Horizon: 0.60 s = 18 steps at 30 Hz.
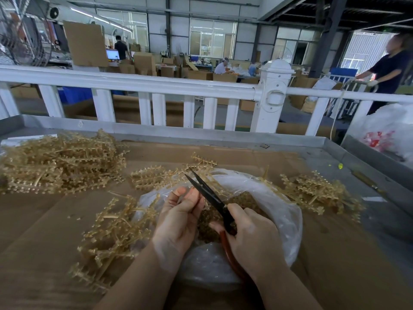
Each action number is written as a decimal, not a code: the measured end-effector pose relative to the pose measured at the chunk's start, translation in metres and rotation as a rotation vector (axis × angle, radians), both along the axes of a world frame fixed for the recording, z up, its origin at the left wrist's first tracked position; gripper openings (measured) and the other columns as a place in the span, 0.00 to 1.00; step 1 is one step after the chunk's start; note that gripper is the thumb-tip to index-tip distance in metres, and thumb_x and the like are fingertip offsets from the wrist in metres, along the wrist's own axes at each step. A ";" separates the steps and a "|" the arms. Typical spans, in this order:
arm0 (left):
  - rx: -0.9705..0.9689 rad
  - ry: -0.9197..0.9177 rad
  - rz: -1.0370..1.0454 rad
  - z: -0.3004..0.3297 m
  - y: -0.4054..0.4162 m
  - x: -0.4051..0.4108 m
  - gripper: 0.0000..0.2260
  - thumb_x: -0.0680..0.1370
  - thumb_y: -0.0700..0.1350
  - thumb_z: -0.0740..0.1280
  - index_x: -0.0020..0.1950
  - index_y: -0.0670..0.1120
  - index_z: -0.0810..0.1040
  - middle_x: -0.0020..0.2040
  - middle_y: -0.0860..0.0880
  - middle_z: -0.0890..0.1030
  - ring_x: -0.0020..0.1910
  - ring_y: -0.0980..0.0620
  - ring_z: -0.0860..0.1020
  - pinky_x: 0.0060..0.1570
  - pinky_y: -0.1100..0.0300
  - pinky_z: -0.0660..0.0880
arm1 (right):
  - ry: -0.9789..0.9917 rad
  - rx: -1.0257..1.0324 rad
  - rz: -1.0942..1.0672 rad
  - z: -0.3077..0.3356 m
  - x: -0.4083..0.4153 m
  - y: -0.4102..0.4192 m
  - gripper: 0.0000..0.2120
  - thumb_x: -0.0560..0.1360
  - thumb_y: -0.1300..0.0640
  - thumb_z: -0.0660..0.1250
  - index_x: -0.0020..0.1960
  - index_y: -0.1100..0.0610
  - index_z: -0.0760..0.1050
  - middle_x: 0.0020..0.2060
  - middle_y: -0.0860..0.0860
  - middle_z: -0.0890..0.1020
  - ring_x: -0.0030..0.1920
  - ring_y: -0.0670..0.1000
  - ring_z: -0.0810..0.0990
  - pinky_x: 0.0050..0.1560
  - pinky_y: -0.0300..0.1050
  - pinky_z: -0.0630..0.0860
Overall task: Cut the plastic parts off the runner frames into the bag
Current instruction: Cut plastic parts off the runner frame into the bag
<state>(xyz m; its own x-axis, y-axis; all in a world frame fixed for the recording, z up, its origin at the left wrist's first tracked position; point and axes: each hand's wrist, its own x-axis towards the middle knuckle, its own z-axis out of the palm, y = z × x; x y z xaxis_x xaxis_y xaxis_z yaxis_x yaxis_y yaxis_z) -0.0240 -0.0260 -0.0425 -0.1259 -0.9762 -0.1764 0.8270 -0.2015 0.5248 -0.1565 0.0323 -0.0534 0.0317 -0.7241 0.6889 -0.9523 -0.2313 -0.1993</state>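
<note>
- The right hand (250, 240) grips the scissors (210, 198) by their red handles, blades parted over the bag (288, 220) — so cut parts (212, 218) drop straight in.
- The left hand (178, 218) has its fingers curled beside the blades; whether it pinches a runner frame I cannot tell.
- Uncut frames (60, 162) wait piled at far left.

Hands: two, the left hand (178, 217) and the right hand (250, 238)
Scissors (212, 201): one pair
Clear bag (277, 211) on the desk: one
Heaps of runner frames: four; a big pile (60, 162) far left, a cluster (156, 177) centre, a spread (317, 193) right, a bunch (111, 233) near left
Cut parts (241, 202) in the bag: too many to count
</note>
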 end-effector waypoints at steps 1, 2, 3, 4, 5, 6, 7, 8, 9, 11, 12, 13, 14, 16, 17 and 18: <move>0.000 -0.002 0.002 0.000 0.000 0.000 0.11 0.75 0.30 0.62 0.41 0.45 0.72 0.36 0.46 0.82 0.32 0.54 0.82 0.31 0.66 0.79 | 0.001 0.003 -0.001 0.000 0.000 0.000 0.15 0.67 0.44 0.75 0.45 0.54 0.79 0.28 0.48 0.77 0.28 0.48 0.76 0.27 0.41 0.74; 0.000 -0.005 0.003 0.000 0.000 0.000 0.11 0.76 0.30 0.61 0.41 0.45 0.72 0.35 0.46 0.82 0.32 0.55 0.82 0.31 0.66 0.79 | 0.001 0.006 -0.002 0.001 0.000 0.000 0.15 0.67 0.44 0.75 0.45 0.54 0.79 0.28 0.48 0.77 0.27 0.48 0.76 0.27 0.41 0.73; 0.002 -0.006 0.003 0.000 0.001 0.000 0.11 0.76 0.29 0.61 0.41 0.45 0.72 0.35 0.46 0.82 0.32 0.55 0.81 0.31 0.66 0.79 | 0.001 0.011 -0.001 0.001 0.000 0.001 0.14 0.67 0.44 0.74 0.45 0.53 0.79 0.28 0.47 0.77 0.27 0.48 0.76 0.27 0.40 0.73; 0.005 -0.004 0.005 0.000 0.001 -0.001 0.11 0.76 0.29 0.61 0.41 0.45 0.73 0.35 0.46 0.82 0.32 0.54 0.81 0.31 0.66 0.79 | -0.002 0.015 0.001 0.001 0.000 0.001 0.14 0.68 0.44 0.74 0.44 0.53 0.78 0.27 0.47 0.77 0.27 0.48 0.76 0.27 0.40 0.73; 0.007 -0.002 0.007 0.001 0.001 -0.001 0.11 0.76 0.29 0.61 0.41 0.45 0.73 0.35 0.45 0.82 0.32 0.54 0.82 0.31 0.66 0.79 | -0.005 0.019 0.005 0.002 0.000 0.001 0.14 0.68 0.44 0.74 0.44 0.53 0.78 0.28 0.48 0.77 0.27 0.48 0.76 0.27 0.41 0.73; 0.010 0.000 0.008 0.001 0.001 -0.001 0.11 0.76 0.29 0.61 0.41 0.45 0.73 0.36 0.45 0.82 0.31 0.54 0.82 0.31 0.66 0.79 | -0.009 0.024 0.010 0.002 0.000 0.001 0.14 0.68 0.43 0.73 0.45 0.53 0.78 0.28 0.48 0.77 0.28 0.48 0.77 0.27 0.41 0.73; 0.011 0.000 0.009 0.001 0.001 -0.001 0.11 0.76 0.29 0.61 0.41 0.45 0.73 0.36 0.45 0.82 0.31 0.54 0.81 0.30 0.66 0.78 | -0.014 0.031 0.015 0.001 0.000 0.001 0.14 0.69 0.43 0.73 0.45 0.54 0.78 0.28 0.48 0.78 0.28 0.48 0.77 0.27 0.42 0.74; 0.009 -0.002 0.010 0.001 0.001 -0.001 0.11 0.76 0.29 0.61 0.41 0.45 0.73 0.37 0.44 0.81 0.32 0.54 0.81 0.30 0.66 0.78 | -0.019 0.039 0.019 0.001 0.000 0.001 0.14 0.69 0.43 0.73 0.45 0.54 0.78 0.28 0.48 0.78 0.28 0.48 0.77 0.27 0.42 0.75; 0.008 -0.004 0.011 0.001 0.001 -0.002 0.11 0.76 0.29 0.61 0.41 0.45 0.73 0.38 0.44 0.81 0.32 0.54 0.81 0.30 0.66 0.78 | -0.023 0.044 0.021 0.001 0.000 0.001 0.14 0.69 0.43 0.72 0.45 0.54 0.78 0.28 0.48 0.78 0.28 0.48 0.77 0.27 0.43 0.75; 0.005 -0.008 0.012 0.001 0.001 -0.002 0.11 0.76 0.29 0.61 0.42 0.45 0.73 0.37 0.44 0.81 0.30 0.54 0.81 0.30 0.66 0.79 | -0.027 0.054 0.025 0.001 -0.001 0.001 0.15 0.70 0.42 0.71 0.45 0.53 0.78 0.28 0.48 0.77 0.27 0.48 0.76 0.26 0.42 0.73; -0.001 -0.009 0.012 0.001 0.001 -0.002 0.11 0.76 0.28 0.61 0.43 0.44 0.73 0.37 0.44 0.80 0.31 0.54 0.81 0.31 0.66 0.79 | -0.029 0.061 0.027 0.002 -0.001 0.001 0.15 0.70 0.42 0.70 0.45 0.53 0.78 0.28 0.47 0.77 0.27 0.48 0.76 0.26 0.42 0.73; -0.013 -0.013 0.009 0.000 0.000 -0.002 0.11 0.76 0.28 0.61 0.44 0.44 0.74 0.38 0.44 0.80 0.32 0.54 0.81 0.32 0.65 0.79 | -0.034 0.069 0.030 0.001 -0.001 0.001 0.15 0.71 0.42 0.70 0.46 0.53 0.78 0.28 0.47 0.77 0.28 0.48 0.76 0.27 0.42 0.74; -0.033 -0.026 0.000 0.000 0.000 -0.001 0.11 0.76 0.28 0.60 0.46 0.43 0.74 0.40 0.44 0.79 0.35 0.53 0.81 0.34 0.65 0.80 | -0.043 0.077 0.035 0.001 -0.002 0.001 0.15 0.71 0.41 0.69 0.46 0.53 0.78 0.29 0.47 0.78 0.29 0.48 0.77 0.28 0.42 0.75; -0.085 -0.076 -0.032 -0.002 0.000 -0.001 0.12 0.76 0.28 0.60 0.53 0.41 0.76 0.44 0.43 0.78 0.40 0.51 0.79 0.38 0.63 0.80 | -0.086 0.097 0.045 0.000 -0.002 0.001 0.16 0.72 0.39 0.66 0.48 0.51 0.77 0.32 0.47 0.79 0.32 0.48 0.78 0.32 0.43 0.76; -0.107 -0.102 -0.045 -0.003 0.000 -0.001 0.14 0.76 0.28 0.59 0.58 0.39 0.76 0.44 0.43 0.78 0.41 0.50 0.78 0.39 0.63 0.80 | -0.114 0.105 0.046 0.000 -0.003 0.001 0.17 0.73 0.38 0.64 0.49 0.50 0.77 0.34 0.46 0.79 0.34 0.47 0.78 0.34 0.43 0.76; -0.119 -0.120 -0.056 -0.004 0.000 -0.002 0.16 0.76 0.27 0.59 0.60 0.39 0.75 0.44 0.43 0.77 0.41 0.50 0.77 0.39 0.62 0.80 | -0.138 0.107 0.041 0.000 -0.003 0.001 0.18 0.73 0.36 0.62 0.50 0.50 0.76 0.35 0.46 0.79 0.36 0.47 0.78 0.36 0.42 0.76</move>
<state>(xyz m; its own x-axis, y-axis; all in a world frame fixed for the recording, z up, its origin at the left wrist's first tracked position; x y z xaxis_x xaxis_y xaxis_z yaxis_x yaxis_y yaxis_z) -0.0255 -0.0258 -0.0461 -0.1655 -0.9832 -0.0768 0.7465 -0.1758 0.6417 -0.1597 0.0328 -0.0534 -0.0269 -0.7934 0.6081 -0.9046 -0.2395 -0.3526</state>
